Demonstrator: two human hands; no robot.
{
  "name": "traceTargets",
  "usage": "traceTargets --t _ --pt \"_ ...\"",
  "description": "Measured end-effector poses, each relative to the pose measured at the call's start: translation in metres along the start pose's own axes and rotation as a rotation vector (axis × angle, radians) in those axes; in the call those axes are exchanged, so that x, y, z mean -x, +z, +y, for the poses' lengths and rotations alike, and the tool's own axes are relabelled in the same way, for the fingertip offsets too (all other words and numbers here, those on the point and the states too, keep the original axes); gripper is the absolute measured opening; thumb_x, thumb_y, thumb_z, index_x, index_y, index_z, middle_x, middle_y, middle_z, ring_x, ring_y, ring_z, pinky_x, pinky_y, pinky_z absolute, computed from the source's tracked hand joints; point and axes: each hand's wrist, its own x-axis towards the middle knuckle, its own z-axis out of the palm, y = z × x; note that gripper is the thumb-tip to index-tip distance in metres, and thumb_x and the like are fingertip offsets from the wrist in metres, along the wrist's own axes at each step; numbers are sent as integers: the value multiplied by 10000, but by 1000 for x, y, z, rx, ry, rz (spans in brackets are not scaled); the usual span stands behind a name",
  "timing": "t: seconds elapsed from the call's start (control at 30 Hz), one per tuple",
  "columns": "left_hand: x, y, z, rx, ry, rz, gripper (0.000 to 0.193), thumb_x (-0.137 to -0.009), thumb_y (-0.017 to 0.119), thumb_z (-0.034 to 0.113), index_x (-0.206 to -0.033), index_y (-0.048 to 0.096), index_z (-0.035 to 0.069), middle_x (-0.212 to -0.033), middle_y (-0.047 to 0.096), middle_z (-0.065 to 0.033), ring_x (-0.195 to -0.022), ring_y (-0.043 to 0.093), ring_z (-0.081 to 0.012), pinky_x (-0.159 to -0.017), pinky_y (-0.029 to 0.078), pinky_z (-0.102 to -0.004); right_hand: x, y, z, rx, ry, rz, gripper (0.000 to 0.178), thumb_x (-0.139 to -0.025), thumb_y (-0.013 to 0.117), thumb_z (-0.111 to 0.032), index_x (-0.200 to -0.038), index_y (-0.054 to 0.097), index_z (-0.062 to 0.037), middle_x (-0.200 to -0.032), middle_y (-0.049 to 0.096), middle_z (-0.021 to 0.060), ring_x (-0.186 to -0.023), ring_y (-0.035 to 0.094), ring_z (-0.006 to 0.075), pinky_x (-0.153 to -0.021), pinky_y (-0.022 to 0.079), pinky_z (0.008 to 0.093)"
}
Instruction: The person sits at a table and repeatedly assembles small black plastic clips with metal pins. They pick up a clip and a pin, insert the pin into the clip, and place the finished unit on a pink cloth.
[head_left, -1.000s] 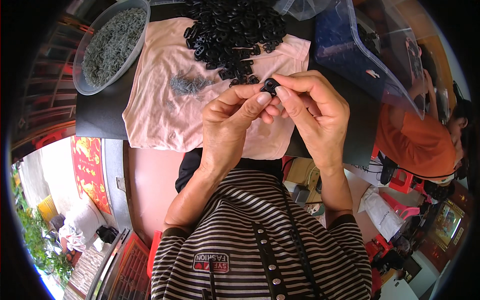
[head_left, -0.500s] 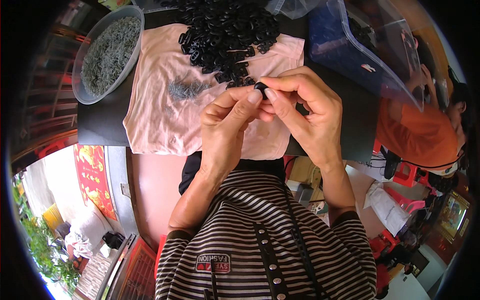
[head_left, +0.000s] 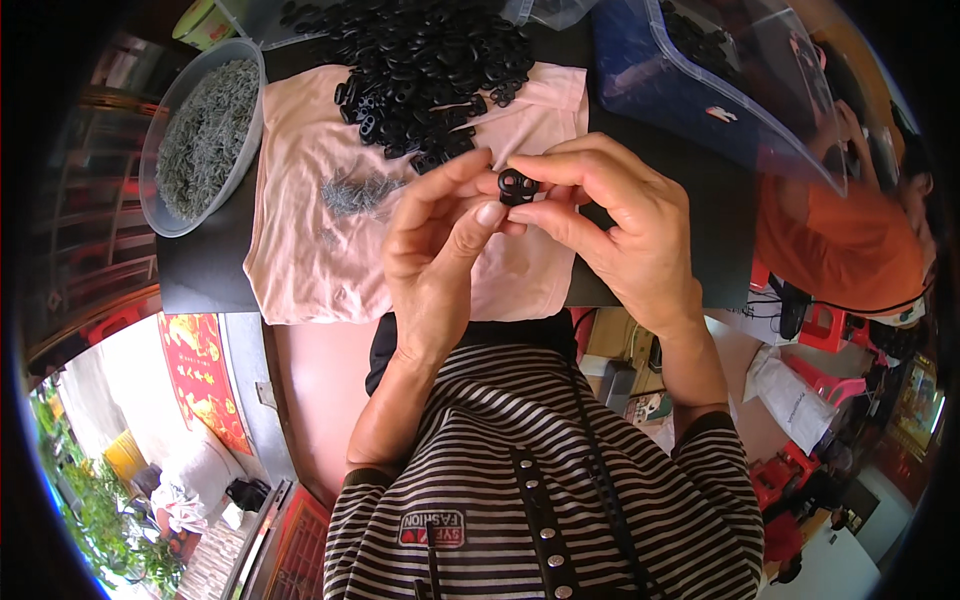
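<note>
Over the near part of a pink cloth, both hands meet at a small black cord lock whose two holes face up. My right hand pinches it from the right between thumb and forefinger. On its other side my left hand steadies it, with the thumb tip at its lower left edge and some fingers behind it; the left forefinger is lifted off. A small heap of thin grey metal springs lies on the cloth left of my hands. Beyond them spreads a big pile of black cord lock parts.
A round clear tub full of grey springs stands at the left. A blue-tinted clear plastic bin with black parts stands at the back right of the dark table. A person in an orange top sits at the right.
The cord lock has turned so that its two holes show. My left forefinger has lifted away from it. The view has shifted slightly, moving the table's things a little left.
</note>
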Motion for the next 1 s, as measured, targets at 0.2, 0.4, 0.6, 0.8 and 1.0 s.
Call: traceTargets --t 0.2,0.4,0.6,0.8,1.0 --pt "-2 -10 -5 -197 241 -108 289 -800 640 -53 -1086 623 -22 -1050 626 -116 -867 603 -126 -788 500 -215 1 -8 -1 -105 35 -49 272 -725 714 -27 -982 625 -12 -843 601 63 -709 623 130 -613 517 235" --pt "-4 -12 -10 -374 330 -131 223 -784 654 -57 -1004 657 -26 -1022 631 -141 -860 599 -132 -737 504 -217 4 -9 3 -121 38 -53 229 -729 709 -22 -938 617 -5 -845 604 72 -699 617 154 -607 510 254" --pt "0 -9 -12 -318 256 -117 168 -789 648 -63 -955 651 -36 -995 636 -149 -848 601 -139 -717 497 -220 10 -9 8 -31 -9 -43 220 -722 716 -30 -919 620 -15 -820 612 69 -684 611 160 -580 493 255" --pt "-2 1 -15 -174 104 -115 255 -837 586 -62 -1091 583 -39 -1086 592 -148 -968 591 -178 -855 495 -288 -2 -22 9 -15 9 86 245 -696 750 -30 -925 666 -18 -839 640 53 -661 593 94 -554 477 214" --pt "-7 -7 -13 -217 91 -200 200 -876 538 -47 -1069 590 -60 -1058 583 -151 -918 615 -205 -810 520 -299 -31 -99 15 690 -120 478 207 -835 627 -18 -1039 661 -11 -926 657 23 -738 553 59 -755 444 199"
